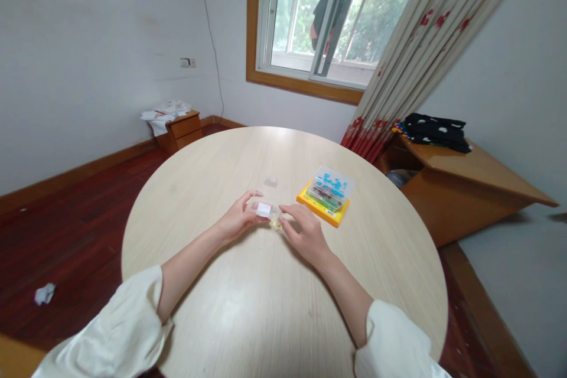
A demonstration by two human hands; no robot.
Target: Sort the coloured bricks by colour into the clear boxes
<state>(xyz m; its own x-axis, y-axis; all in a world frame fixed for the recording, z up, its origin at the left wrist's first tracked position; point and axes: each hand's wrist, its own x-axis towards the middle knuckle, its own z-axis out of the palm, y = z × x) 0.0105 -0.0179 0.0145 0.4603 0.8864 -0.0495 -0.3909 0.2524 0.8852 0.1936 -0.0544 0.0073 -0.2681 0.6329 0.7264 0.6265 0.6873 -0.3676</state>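
My left hand [239, 217] pinches a small white box-like piece [264, 209] between thumb and fingers, just above the round pale wooden table [248, 301]. My right hand [302, 231] rests beside it with fingers curled, its fingertips touching a small yellowish bit [276, 224] on the tabletop under the white piece. What the yellowish bit is I cannot make out. Both forearms wear white sleeves pushed up.
A clear plastic case stacked on a yellow case [328, 194] lies right of my hands. A small clear lid [270, 181] lies beyond them. A wooden desk with dark cloth [436, 130] stands at right, a low cabinet [179, 129] at left, crumpled paper [44, 293] on the floor.
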